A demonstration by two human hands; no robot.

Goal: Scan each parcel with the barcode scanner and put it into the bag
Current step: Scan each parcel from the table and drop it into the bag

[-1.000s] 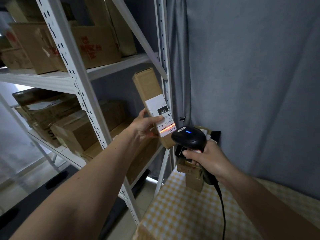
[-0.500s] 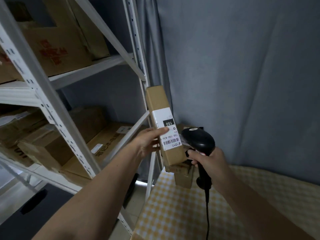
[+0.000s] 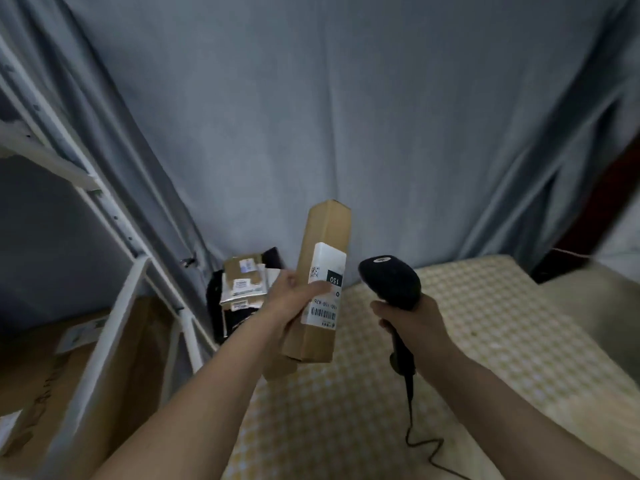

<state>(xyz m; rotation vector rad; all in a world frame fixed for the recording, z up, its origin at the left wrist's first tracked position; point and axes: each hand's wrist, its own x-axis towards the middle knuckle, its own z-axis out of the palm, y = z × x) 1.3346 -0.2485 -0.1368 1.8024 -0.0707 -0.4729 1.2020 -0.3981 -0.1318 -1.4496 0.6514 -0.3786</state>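
My left hand [image 3: 292, 297] grips a long brown cardboard parcel [image 3: 320, 244], held upright over the table's left end, with a white barcode label marked 150 facing me. My right hand [image 3: 414, 322] holds the black barcode scanner [image 3: 389, 280] by its handle just right of the parcel; its cord trails down over the table. Behind the left hand a black bag [image 3: 216, 306] stands open at the table's far left corner, with several labelled parcels [image 3: 244, 280] sticking out of it.
A table with a yellow checked cloth [image 3: 467, 323] fills the lower right. A white metal shelf rack [image 3: 114, 306] with cardboard boxes [image 3: 41, 372] stands at the left. A grey curtain [image 3: 346, 116] hangs behind.
The parcel has come away from the shelf rack and now sits over the table near the bag. The scanner's red scan line on the label is gone. My view has swung right.
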